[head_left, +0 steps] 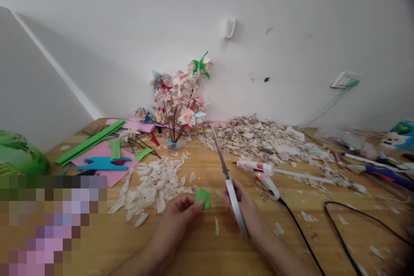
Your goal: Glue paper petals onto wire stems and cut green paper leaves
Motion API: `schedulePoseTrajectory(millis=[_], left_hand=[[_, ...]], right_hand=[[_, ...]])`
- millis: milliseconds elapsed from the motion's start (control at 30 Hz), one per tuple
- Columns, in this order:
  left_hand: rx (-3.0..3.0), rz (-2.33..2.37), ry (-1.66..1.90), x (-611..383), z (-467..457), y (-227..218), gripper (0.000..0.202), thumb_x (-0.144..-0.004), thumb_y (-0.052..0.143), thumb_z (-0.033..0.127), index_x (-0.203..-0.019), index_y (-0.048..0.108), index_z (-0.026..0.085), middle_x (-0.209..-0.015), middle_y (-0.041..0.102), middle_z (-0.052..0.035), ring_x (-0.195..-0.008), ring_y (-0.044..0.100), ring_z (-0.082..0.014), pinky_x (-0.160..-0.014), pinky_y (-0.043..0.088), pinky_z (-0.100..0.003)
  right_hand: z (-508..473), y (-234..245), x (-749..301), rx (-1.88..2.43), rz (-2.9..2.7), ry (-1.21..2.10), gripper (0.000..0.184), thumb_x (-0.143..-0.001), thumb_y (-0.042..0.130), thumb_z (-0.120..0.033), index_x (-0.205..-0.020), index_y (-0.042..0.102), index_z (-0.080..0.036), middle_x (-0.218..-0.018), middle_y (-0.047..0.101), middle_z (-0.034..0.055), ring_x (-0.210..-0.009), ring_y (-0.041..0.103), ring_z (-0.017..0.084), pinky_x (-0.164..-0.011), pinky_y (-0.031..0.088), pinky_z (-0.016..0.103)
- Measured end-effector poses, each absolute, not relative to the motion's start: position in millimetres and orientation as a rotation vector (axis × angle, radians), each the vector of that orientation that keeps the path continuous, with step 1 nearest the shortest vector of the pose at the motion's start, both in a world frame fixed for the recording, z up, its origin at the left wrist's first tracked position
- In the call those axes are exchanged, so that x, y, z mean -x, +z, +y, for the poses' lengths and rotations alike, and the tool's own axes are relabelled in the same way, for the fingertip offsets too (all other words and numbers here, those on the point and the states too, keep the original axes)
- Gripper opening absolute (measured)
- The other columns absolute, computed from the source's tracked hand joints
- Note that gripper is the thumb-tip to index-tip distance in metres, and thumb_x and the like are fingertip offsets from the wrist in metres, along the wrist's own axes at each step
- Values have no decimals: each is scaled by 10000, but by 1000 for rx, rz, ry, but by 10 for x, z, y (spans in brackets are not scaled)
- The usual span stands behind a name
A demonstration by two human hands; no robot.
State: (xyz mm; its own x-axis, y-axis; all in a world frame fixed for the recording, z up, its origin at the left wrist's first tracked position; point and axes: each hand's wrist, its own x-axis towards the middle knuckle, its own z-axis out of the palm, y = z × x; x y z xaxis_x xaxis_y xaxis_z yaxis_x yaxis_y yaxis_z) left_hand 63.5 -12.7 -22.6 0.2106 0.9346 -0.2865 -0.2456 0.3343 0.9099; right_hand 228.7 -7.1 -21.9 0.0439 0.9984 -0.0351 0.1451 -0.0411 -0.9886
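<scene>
Between the thumb and fingers of my left hand (181, 213) is a small green paper piece (202, 197), pinched near the lower middle of the head view. My right hand (247, 209) is wrapped round a pair of scissors (229, 181), seen nearly edge-on with the blades pointing up and away. The scissors are to the right of the green piece and apart from it. A pile of pale petals (158, 181) lies beyond my left hand. Past my right hand, a white hot glue gun (258, 170) rests on the table with a small red light lit.
A vase of handmade flowers (181, 108) stands near the wall. Heaped petals (258, 138) spread along the back right. Green strips (92, 141), pink sheets (97, 155) and blue cut-outs (106, 163) lie left. A black cord (299, 230) crosses the right side. The lower-left corner is pixelated.
</scene>
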Motion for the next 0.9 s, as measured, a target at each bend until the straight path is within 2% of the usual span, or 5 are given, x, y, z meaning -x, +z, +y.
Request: schedulePoseTrajectory(millis=[233,467,567,700,900], left_hand=[[-751,855,1064,-549,9,-245,176,-637,690,307,-707,625,160,-732,685,-13,-746,630,-144,-766,445,-266],[-860,995,1016,-460,82,-220,315,-647,668,360,-884,631,156,-768,705,-47,-823,633,-195,-673,475,-267],[-851,1015,1039,-407,70,-251,279,-671,646,356,-871,644,161,-839,702,-57,-897,611,-214,-690,482,-281],[-792,939,1084,-368,53,-292,207,-696,631,322,-849,654,185,-909,689,-52,-939,590,-201,-776,466,-295],[-694,831,1153,-299,55,-279,95,-725,615,260,-768,660,188,-845,675,-16,-876,603,-155,-857,442,-289]], right_hand=[[-54,-157,-2424,1745,-1691,516,256,-686,568,-351,-825,393,-227,-722,547,10,-668,527,212,-600,382,298],[-35,-151,-2406,1719,-1803,661,149,-760,473,-355,-789,410,-223,-698,559,2,-625,529,182,-554,381,270],[-61,-28,-2427,1820,-1982,489,215,-706,536,-374,-775,404,-220,-705,563,19,-638,527,201,-559,366,289],[-100,75,-2464,1810,-2093,402,289,-653,590,-328,-870,440,-212,-911,567,71,-837,531,239,-692,396,325],[-144,-99,-2577,1829,-2105,387,540,-609,623,-287,-1110,438,-206,-1171,502,113,-1078,454,293,-889,359,419]])
